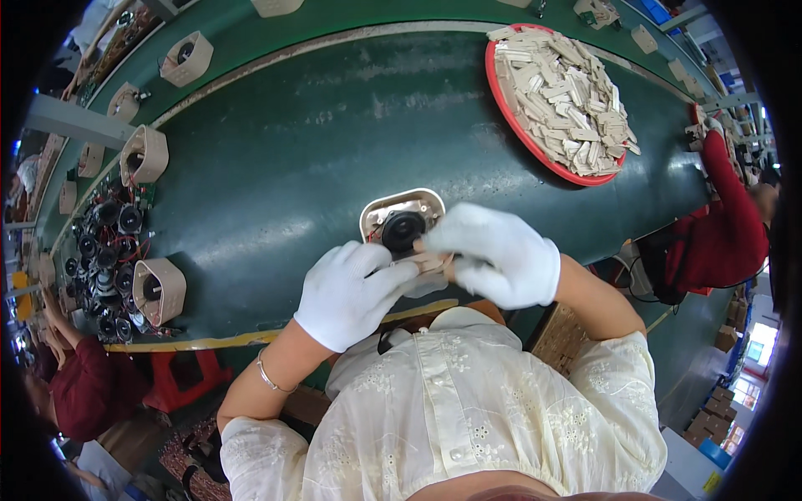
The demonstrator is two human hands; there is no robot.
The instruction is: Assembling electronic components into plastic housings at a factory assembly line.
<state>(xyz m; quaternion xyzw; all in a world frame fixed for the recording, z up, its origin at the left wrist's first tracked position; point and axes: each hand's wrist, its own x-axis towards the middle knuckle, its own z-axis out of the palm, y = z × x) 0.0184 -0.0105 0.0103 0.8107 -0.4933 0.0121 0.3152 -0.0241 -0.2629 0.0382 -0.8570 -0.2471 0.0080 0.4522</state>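
Observation:
A cream plastic housing (368,219) rests on the green work surface in front of me, with a round black speaker (403,231) set inside it and red wire at its side. White gloves cover both hands. My left hand (355,288) is closed, its fingers pinching a small beige plastic piece (432,262) at the housing's near edge. From the other side my right hand (505,259) bends its fingers in around the same piece; it is slightly blurred, and its fingertips partly hide the piece and the speaker's rim.
A red basin (535,154) heaped with beige plastic strips (572,100) stands at the far right. Many loose speakers (107,250) lie piled at the left, beside more cream housings (159,292). Co-workers in dark red sit at either side (723,230).

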